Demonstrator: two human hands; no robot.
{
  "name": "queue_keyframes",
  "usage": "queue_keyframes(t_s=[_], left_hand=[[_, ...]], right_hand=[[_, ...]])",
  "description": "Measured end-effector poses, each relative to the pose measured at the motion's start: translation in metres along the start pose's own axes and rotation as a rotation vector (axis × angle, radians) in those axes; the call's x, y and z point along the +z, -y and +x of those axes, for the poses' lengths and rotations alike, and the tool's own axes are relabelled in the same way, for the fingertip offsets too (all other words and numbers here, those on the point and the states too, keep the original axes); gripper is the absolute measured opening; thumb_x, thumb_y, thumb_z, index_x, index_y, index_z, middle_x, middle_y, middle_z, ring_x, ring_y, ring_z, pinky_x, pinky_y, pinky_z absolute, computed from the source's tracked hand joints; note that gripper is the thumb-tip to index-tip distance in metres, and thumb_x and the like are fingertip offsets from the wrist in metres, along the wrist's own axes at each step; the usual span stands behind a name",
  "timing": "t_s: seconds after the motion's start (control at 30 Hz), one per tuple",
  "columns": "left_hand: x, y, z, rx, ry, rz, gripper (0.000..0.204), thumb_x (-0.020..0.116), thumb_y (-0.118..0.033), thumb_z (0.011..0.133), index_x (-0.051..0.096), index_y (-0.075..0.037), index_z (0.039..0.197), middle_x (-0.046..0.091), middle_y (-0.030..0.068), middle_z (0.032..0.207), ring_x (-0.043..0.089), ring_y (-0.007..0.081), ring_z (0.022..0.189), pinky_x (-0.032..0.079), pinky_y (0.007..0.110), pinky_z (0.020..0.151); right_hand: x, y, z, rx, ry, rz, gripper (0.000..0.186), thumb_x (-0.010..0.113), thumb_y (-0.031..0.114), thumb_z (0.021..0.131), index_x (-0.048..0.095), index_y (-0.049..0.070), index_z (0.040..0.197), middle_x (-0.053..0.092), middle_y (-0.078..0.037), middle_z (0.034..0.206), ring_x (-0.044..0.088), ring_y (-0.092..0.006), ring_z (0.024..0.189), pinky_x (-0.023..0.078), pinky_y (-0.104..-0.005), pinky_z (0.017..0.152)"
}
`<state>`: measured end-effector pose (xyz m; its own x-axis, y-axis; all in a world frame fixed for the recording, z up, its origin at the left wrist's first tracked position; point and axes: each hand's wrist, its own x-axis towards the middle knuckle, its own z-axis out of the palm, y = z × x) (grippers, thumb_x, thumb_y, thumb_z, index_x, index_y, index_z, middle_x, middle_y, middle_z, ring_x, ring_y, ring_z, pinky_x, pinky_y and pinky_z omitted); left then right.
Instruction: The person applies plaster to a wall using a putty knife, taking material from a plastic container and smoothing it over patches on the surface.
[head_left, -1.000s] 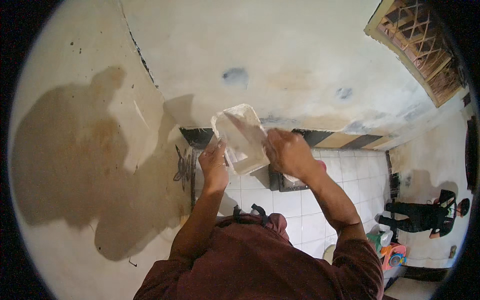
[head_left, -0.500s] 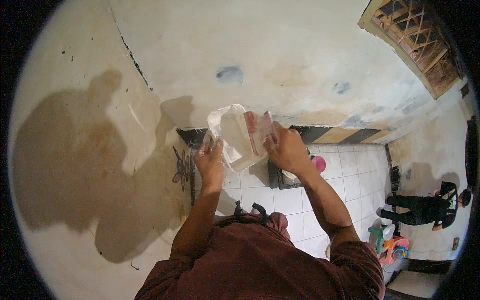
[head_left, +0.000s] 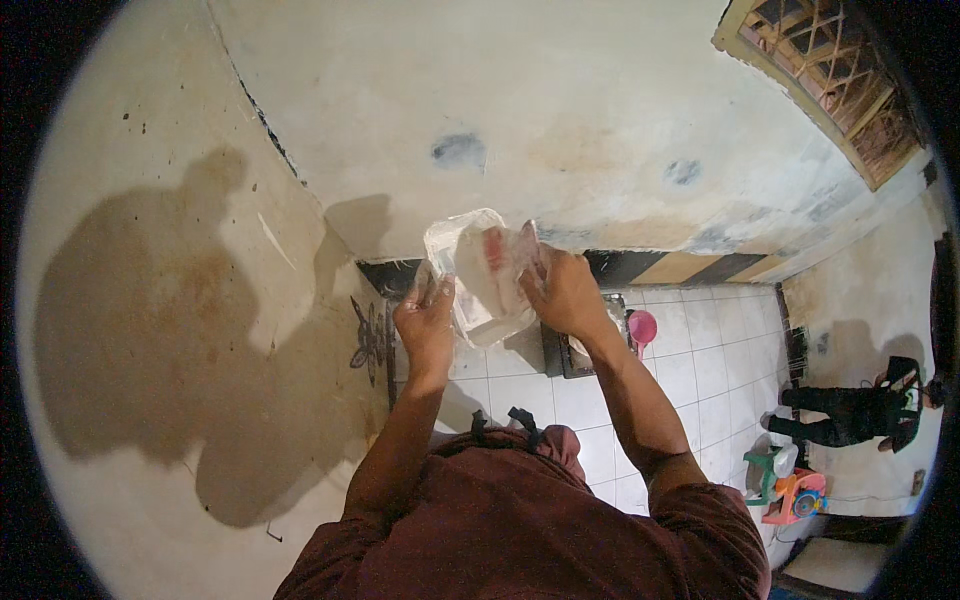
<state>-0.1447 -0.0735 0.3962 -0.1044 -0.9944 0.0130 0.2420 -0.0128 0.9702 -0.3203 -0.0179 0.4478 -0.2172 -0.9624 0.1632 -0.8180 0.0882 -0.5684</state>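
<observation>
My left hand [head_left: 426,325] is closed on the near-left rim of a clear plastic tub [head_left: 492,332] smeared with white paste. The tub is tilted, its mouth turned up towards me. In my right hand [head_left: 566,292] is a flat scraper [head_left: 494,248] with a reddish strip, blurred by motion. Its blade lies over the tub's mouth, towards the right side. How much paste is inside cannot be made out. White residue coats the fingers of my left hand.
Ahead stands a patchy wall [head_left: 570,110] with grey spots and a striped base. On the tiled floor [head_left: 580,405] are a dark box [head_left: 556,352] and a pink dipper [head_left: 642,327]. A person [head_left: 850,412] stands far right, near a green stool [head_left: 762,474] and an orange object [head_left: 797,497].
The scraper has shifted and turned over the tub's mouth, and its reddish strip is more blurred. Both hands keep their grips. The person at right has moved an arm.
</observation>
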Motion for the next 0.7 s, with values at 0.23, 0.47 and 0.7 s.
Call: queue_keyframes(t_s=[0.23,0.47,0.7], left_hand=[[-0.002,-0.001,-0.001,-0.089,0.094,0.116,0.041,0.061,-0.016,0.092,0.055,0.006,0.126,0.067,0.0096,0.109,0.059,0.0132,0.097,0.047,0.028,0.086],[0.009,-0.022,-0.006,-0.090,0.069,0.132,0.033,0.065,-0.003,0.087,0.060,0.006,0.118,0.067,0.0074,0.102,0.061,0.0100,0.089,0.049,0.024,0.080],[-0.006,-0.001,0.004,0.048,0.143,0.190,0.043,0.061,-0.019,0.091,0.056,0.004,0.127,0.067,0.0092,0.105,0.059,0.0147,0.094,0.046,0.029,0.086]], right_hand=[[0.010,0.033,-0.002,-0.111,0.075,-0.110,0.029,0.058,0.025,0.086,0.061,-0.003,0.093,0.065,-0.027,0.090,0.063,-0.0455,0.081,0.051,-0.0526,0.072],[-0.003,0.016,0.002,0.047,-0.042,-0.016,0.021,0.060,0.019,0.084,0.058,-0.001,0.092,0.063,-0.026,0.081,0.062,-0.0457,0.079,0.050,-0.0512,0.070],[-0.005,0.026,-0.006,-0.136,-0.009,-0.026,0.025,0.063,0.020,0.081,0.060,0.000,0.097,0.062,-0.026,0.082,0.061,-0.0455,0.079,0.049,-0.0496,0.069]])
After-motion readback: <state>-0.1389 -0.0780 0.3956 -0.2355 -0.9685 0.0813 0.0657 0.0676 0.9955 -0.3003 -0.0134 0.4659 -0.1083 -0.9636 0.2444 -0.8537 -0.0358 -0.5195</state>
